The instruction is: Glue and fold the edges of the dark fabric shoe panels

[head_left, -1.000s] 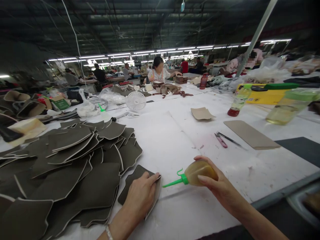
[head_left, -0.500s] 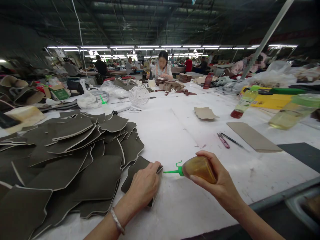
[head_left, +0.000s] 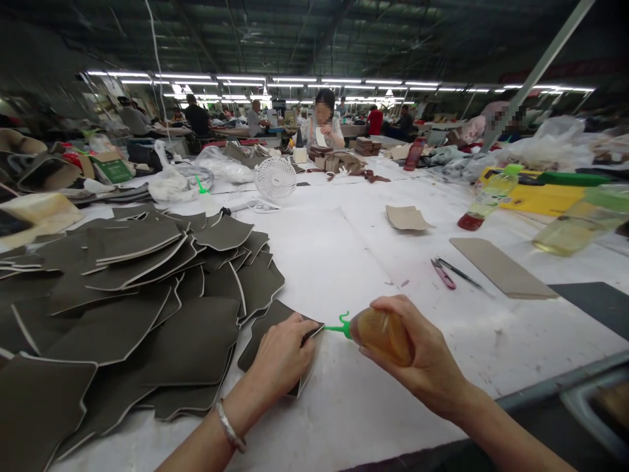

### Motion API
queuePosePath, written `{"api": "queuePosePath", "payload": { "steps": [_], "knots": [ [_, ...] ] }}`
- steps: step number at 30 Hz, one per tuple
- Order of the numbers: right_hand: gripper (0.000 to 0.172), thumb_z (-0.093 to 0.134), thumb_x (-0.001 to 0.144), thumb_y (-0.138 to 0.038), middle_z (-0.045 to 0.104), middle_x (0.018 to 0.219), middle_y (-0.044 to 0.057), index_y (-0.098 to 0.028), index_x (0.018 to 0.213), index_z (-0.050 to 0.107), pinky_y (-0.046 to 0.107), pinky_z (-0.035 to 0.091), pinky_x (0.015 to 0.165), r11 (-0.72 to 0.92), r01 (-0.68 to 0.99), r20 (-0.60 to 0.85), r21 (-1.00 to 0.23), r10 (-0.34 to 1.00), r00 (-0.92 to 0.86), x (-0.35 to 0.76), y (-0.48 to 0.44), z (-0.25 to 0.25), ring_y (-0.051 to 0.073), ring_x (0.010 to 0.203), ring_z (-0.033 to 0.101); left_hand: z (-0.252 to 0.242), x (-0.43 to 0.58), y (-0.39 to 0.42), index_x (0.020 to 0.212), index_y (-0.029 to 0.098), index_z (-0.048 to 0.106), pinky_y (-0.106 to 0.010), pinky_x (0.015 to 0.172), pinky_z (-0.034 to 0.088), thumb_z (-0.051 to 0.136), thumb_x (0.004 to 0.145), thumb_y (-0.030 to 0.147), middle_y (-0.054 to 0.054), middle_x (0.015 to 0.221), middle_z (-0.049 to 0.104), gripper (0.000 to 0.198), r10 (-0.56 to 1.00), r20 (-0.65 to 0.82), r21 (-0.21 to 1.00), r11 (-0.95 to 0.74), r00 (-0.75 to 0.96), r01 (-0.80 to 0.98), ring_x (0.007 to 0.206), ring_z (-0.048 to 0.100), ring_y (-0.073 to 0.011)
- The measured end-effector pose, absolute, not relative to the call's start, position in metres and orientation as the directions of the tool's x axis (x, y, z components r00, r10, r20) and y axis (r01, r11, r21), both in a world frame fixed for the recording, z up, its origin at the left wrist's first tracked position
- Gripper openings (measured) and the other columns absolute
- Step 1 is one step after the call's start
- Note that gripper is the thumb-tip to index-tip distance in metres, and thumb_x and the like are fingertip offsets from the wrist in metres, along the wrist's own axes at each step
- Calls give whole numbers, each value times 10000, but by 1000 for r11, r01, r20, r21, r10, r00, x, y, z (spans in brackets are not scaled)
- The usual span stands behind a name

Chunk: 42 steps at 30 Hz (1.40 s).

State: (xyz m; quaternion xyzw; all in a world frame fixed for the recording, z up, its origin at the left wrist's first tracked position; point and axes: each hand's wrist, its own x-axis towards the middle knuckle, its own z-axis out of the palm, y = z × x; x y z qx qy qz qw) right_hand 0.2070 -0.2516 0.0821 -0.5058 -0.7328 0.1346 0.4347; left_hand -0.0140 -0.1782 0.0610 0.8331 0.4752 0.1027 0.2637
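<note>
My left hand [head_left: 282, 357] lies on a dark grey cut piece [head_left: 263, 328] at the near edge of the white table [head_left: 344, 262], its fingers curled and pressing the piece down near its right edge. My right hand [head_left: 422, 357] is wrapped round an amber squeeze bottle [head_left: 381, 334] with a green nozzle [head_left: 337, 326]. The nozzle tip touches or nearly touches the piece's right corner, just beyond my left fingertips. A large heap of similar dark grey pieces [head_left: 132, 295] spreads to the left.
Pink snips [head_left: 445, 274] and a tan card strip [head_left: 501, 267] lie to the right, with a tan folded piece [head_left: 405, 217] beyond. A small white fan [head_left: 275, 178] stands mid-table. Bottles [head_left: 484, 200] sit far right. A person [head_left: 324, 124] works at the far end.
My right hand has brought the bottle leftward and up, so its nozzle tip now reaches the piece's corner. My left hand has stayed on the piece.
</note>
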Motion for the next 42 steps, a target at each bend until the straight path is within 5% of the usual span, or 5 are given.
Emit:
{"api": "queuePosePath", "payload": {
  "steps": [21, 42],
  "knots": [
    [380, 697, 846, -200, 503, 1054, 33, -257, 1156, 485, 297, 443, 787, 465, 578, 518, -671, 851, -84, 216, -254, 66, 186, 906, 526, 63, -16, -181, 1157, 341, 667, -248, 685, 373, 436, 878, 196, 17, 1025, 625, 390, 839, -102, 520, -414, 535, 748, 845, 612, -160],
    [393, 708, 829, -257, 530, 1054, 11, -283, 1146, 477, 259, 475, 749, 358, 504, 409, -786, 912, -9, 217, -265, 59, 178, 871, 557, 65, -20, -185, 1281, 285, 594, -251, 772, 429, 408, 889, 196, -19, 983, 586, 442, 835, -108, 509, -420, 539, 752, 867, 599, -166]
  ]
}}
